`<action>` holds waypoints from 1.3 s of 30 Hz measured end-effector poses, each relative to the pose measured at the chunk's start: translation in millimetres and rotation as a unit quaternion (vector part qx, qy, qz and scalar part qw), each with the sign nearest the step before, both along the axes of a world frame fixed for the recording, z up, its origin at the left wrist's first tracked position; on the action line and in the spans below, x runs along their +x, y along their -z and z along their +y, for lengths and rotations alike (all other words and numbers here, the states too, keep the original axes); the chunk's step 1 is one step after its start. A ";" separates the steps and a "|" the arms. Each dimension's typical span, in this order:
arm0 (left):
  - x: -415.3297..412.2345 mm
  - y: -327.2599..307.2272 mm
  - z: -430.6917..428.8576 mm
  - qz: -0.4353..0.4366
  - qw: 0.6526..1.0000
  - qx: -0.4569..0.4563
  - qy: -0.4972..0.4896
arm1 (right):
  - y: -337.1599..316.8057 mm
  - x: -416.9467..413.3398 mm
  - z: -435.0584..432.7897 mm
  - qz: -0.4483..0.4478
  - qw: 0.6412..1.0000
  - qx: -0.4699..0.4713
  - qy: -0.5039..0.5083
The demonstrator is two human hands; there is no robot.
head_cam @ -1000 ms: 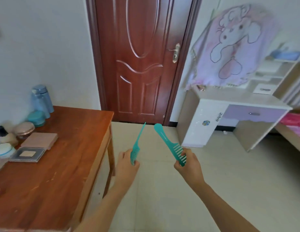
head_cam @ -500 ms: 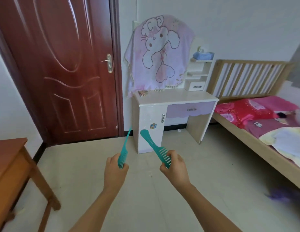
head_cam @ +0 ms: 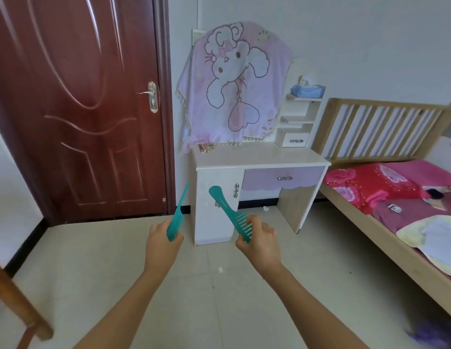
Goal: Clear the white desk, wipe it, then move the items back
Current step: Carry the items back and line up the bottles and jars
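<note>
The white desk (head_cam: 259, 157) bears small pinkish items (head_cam: 205, 148) back-left — a shelf unit (head_cam: 298, 122) back-right.

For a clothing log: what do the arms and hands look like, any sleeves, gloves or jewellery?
The left hand and right hand are ungloved, with no ring, watch or bracelet visible; no sleeve shows anywhere up to the frame edge.
</note>
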State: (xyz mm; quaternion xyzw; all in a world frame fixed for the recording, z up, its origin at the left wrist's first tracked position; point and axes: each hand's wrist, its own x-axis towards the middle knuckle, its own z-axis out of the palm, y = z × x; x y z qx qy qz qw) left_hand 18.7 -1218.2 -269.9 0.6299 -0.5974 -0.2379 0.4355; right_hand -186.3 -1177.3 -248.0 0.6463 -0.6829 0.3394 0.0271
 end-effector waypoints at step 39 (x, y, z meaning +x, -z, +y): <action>-279.8 78.1 -493.1 -0.019 0.985 0.123 -0.121 | 68.9 -256.0 -532.1 -0.142 0.969 0.161 -0.118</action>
